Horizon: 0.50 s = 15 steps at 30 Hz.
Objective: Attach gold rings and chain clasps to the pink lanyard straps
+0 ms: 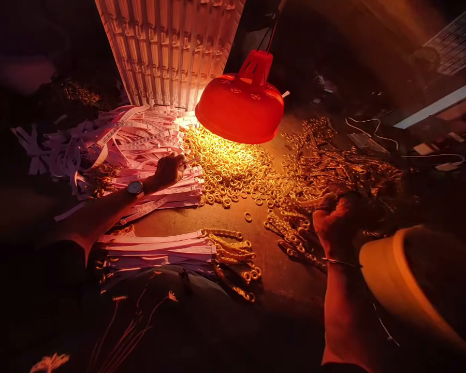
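My left hand [170,168], with a wristwatch [135,188] on its wrist, is closed over a heap of pale flat straps [140,137]. Its fingertips pinch together near the strap ends; what is in them is too small to make out. My right hand [332,210] is curled at the near edge of a pile of braided gold-coloured pieces [353,168]. One such piece lies by its fingertips, but shadow hides whether the fingers hold it. Between the hands spreads a heap of small gold-coloured rings [233,166].
A red lamp [241,109] hangs low over the rings. Nearest me lie straps [163,251] joined to braided ring-ended pieces [233,254]. A yellow tub [380,259] stands beside my right forearm. A ribbed panel [171,52] rises behind, and a white cable [373,124] lies at right.
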Available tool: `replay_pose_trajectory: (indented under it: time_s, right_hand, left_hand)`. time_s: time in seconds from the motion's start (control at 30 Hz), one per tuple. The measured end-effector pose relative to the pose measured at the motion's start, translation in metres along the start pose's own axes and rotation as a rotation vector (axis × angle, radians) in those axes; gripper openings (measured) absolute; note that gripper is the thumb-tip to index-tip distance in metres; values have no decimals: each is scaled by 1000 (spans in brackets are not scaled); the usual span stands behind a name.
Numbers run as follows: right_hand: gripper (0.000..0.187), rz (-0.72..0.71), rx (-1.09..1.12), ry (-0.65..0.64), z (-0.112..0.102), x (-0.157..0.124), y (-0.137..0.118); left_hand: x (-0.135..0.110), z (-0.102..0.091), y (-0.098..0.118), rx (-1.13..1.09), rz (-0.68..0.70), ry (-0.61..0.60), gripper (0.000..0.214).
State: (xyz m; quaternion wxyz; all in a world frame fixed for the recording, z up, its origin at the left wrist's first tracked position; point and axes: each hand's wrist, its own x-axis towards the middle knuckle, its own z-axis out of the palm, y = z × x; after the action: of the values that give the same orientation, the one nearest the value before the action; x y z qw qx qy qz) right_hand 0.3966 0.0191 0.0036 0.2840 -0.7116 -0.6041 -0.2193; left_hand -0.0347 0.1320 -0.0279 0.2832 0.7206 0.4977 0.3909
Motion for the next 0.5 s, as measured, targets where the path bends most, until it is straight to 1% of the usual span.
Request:
replay_pose_trajectory:
  time_s: [0.03, 0.07, 0.1, 0.13, 0.17, 0.2, 0.23, 0.27, 0.3, 0.33, 0.4, 0.43, 0.47, 0.5]
  right_hand:
    - [26, -13, 83, 23, -2, -2, -17]
    - [27, -28, 199, 22, -3, -7, -38]
    - [27, -31, 347, -11, -1, -13, -60]
    - [28, -9, 509, -65, 3, -21, -84]
    - [27, 19, 671, -142, 8, -30, -109]
    - [26, 60, 816, -224, 15, -39, -133]
    - [25, 102, 946, -299, 23, -49, -155]
    - [25, 145, 1063, -377, 31, -57, -174]
    - [26, 192, 1160, -449, 39, -65, -190]
    - [27, 233, 1238, -515, 47, -70, -203]
    - [29, 255, 1355, -648, 61, -74, -218]
    - [29, 221, 1385, -721, 67, -72, -219]
    - [30, 160, 1378, -783, 72, -67, -218]
    - [31, 92, 1324, -808, 77, -60, -215]
  left_hand:
    - [-9, 0, 7, 82, 56, 26, 6]
    - [-20, 2, 16, 141, 121, 50, 9]
    - [-31, 4, 24, 160, 186, 63, 13]
    - [-43, 7, 33, 126, 232, 65, 16]
    - [-55, 12, 42, 77, 251, 68, 19]
    - [-65, 16, 49, 32, 234, 69, 22]
    - [-74, 21, 55, -5, 181, 59, 24]
    - [-81, 26, 59, -40, 98, 26, 27]
    - [-86, 30, 60, -86, -3, -43, 30]
    - [-90, 35, 59, -151, -112, -137, 32]
    - [-92, 40, 51, -327, -319, -349, 31]
    - [-92, 42, 45, -416, -403, -418, 29]
    - [-92, 43, 40, -485, -474, -447, 27]
    - [-91, 43, 36, -530, -527, -442, 28]
